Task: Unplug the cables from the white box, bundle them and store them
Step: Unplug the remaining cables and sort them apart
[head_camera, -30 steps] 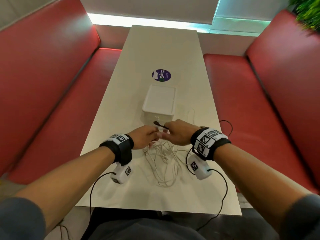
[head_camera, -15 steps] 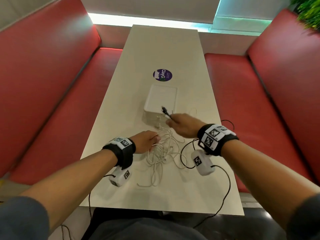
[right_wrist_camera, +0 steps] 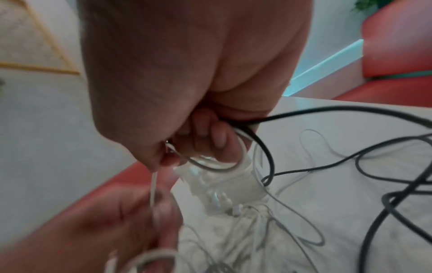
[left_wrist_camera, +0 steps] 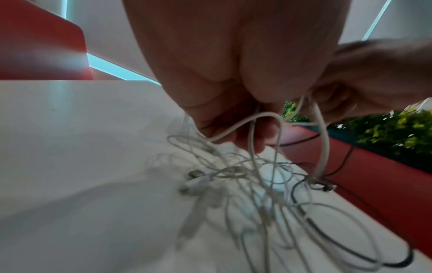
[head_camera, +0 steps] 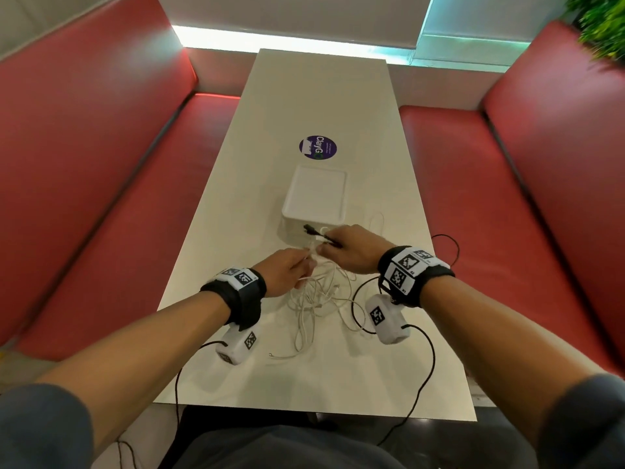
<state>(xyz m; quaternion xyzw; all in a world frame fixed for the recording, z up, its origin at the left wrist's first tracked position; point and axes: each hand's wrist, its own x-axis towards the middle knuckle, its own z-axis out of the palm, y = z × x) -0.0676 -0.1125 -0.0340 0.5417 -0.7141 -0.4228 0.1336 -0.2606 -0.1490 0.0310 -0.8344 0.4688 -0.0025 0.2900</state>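
The white box stands mid-table, its near face toward me. Just in front of it, my right hand grips a black cable whose plug sticks out toward the box. The right wrist view shows the same fingers also curled round a white strand. My left hand is close beside it and grips several white cables. Their loose tangle hangs down onto the table between my wrists. Whether any cable still sits in the box is hidden.
The long white table carries a purple round sticker beyond the box. Red benches run along both sides. Thin black wrist-camera leads trail over the table's right and near edges. A green plant is at top right.
My right hand reached forward over the box with the black plug, then came back beside my left hand. The white tangle shifted slightly.
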